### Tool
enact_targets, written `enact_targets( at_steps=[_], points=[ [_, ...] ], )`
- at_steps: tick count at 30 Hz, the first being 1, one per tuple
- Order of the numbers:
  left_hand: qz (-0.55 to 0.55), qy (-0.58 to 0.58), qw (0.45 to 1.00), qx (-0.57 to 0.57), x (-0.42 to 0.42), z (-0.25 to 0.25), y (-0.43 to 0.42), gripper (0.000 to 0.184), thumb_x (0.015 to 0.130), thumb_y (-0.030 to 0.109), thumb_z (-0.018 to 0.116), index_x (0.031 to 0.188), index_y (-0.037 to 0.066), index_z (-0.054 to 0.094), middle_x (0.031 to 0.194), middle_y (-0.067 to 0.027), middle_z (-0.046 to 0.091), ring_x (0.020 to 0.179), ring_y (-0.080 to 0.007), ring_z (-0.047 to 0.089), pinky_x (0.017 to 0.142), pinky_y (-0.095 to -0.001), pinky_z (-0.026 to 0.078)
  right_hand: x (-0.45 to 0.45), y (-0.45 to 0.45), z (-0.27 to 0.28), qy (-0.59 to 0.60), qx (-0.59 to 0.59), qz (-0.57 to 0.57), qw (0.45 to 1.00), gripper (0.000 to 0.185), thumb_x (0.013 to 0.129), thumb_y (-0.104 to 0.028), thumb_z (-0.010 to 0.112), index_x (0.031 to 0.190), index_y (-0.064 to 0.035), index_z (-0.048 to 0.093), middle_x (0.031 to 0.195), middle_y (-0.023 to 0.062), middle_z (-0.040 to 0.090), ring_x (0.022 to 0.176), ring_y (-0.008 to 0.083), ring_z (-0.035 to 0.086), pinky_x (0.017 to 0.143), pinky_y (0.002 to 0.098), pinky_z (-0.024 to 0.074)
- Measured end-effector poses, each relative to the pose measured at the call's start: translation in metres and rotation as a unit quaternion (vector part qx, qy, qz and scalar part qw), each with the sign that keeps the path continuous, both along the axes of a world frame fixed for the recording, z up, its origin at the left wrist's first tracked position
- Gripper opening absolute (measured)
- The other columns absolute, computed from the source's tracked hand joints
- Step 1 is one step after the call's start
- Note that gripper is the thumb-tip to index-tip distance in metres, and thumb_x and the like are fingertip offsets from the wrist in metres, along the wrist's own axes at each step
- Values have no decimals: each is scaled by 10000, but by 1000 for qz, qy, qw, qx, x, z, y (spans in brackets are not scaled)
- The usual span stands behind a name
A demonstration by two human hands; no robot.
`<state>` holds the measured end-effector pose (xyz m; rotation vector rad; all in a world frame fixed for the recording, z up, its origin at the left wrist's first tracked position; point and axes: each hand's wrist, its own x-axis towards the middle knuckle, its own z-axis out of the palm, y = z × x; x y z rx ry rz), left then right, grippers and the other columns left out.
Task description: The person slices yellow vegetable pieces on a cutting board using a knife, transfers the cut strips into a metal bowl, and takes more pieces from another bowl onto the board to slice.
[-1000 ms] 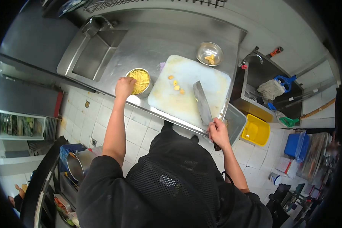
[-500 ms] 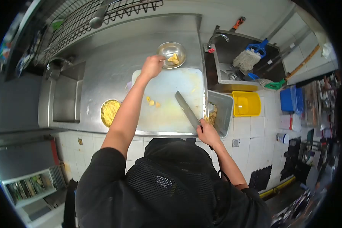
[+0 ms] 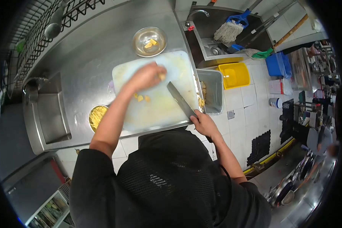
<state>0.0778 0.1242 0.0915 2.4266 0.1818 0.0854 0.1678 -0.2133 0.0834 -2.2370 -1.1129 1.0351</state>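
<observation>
My left hand (image 3: 148,76) is over the white cutting board (image 3: 159,110), fingers closed on a pale yellow piece of ginger (image 3: 162,76). My right hand (image 3: 204,124) grips the handle of a broad kitchen knife (image 3: 180,100), its blade angled over the board's right side. A few small ginger pieces (image 3: 140,98) lie on the board below my left hand. Behind the board stands a steel bowl (image 3: 137,46) with yellow chunks (image 3: 151,43) in it. Partly behind my left forearm is a second bowl holding yellow shreds (image 3: 97,115).
A grey bin (image 3: 215,102) with scraps stands against the counter's right edge, beside a yellow tub (image 3: 233,75). A sink basin (image 3: 54,110) is at the left. At the back right, a mop (image 3: 228,32) rests over another sink. A wire rack (image 3: 70,17) hangs upper left.
My left hand has come back from the steel bowl to above the board, now with a ginger piece. Fewer chunks show in that bowl. My view has shifted; the knife stays in my right hand.
</observation>
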Motion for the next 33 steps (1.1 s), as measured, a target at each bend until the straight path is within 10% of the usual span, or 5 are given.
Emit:
enact_targets(
  at_steps=[9,33],
  points=[
    [107,-93,989,31,-69,-53,-103,229,833,30,708,1061,36,717,1122,-94,732,1153,-298,643,952,-403,543,-1,8,-1,-61,4,66,996,183,967,-129,522,1073,12,473,775,316,657,791,527,646,747,620,489],
    [218,-170,961,-32,-59,-86,-108,97,888,15,669,978,24,707,1033,-120,712,978,-328,686,836,-415,572,-23,47,2,-111,-48,103,987,208,930,-92,484,1112,-3,435,808,264,690,797,500,667,736,601,498]
  ],
)
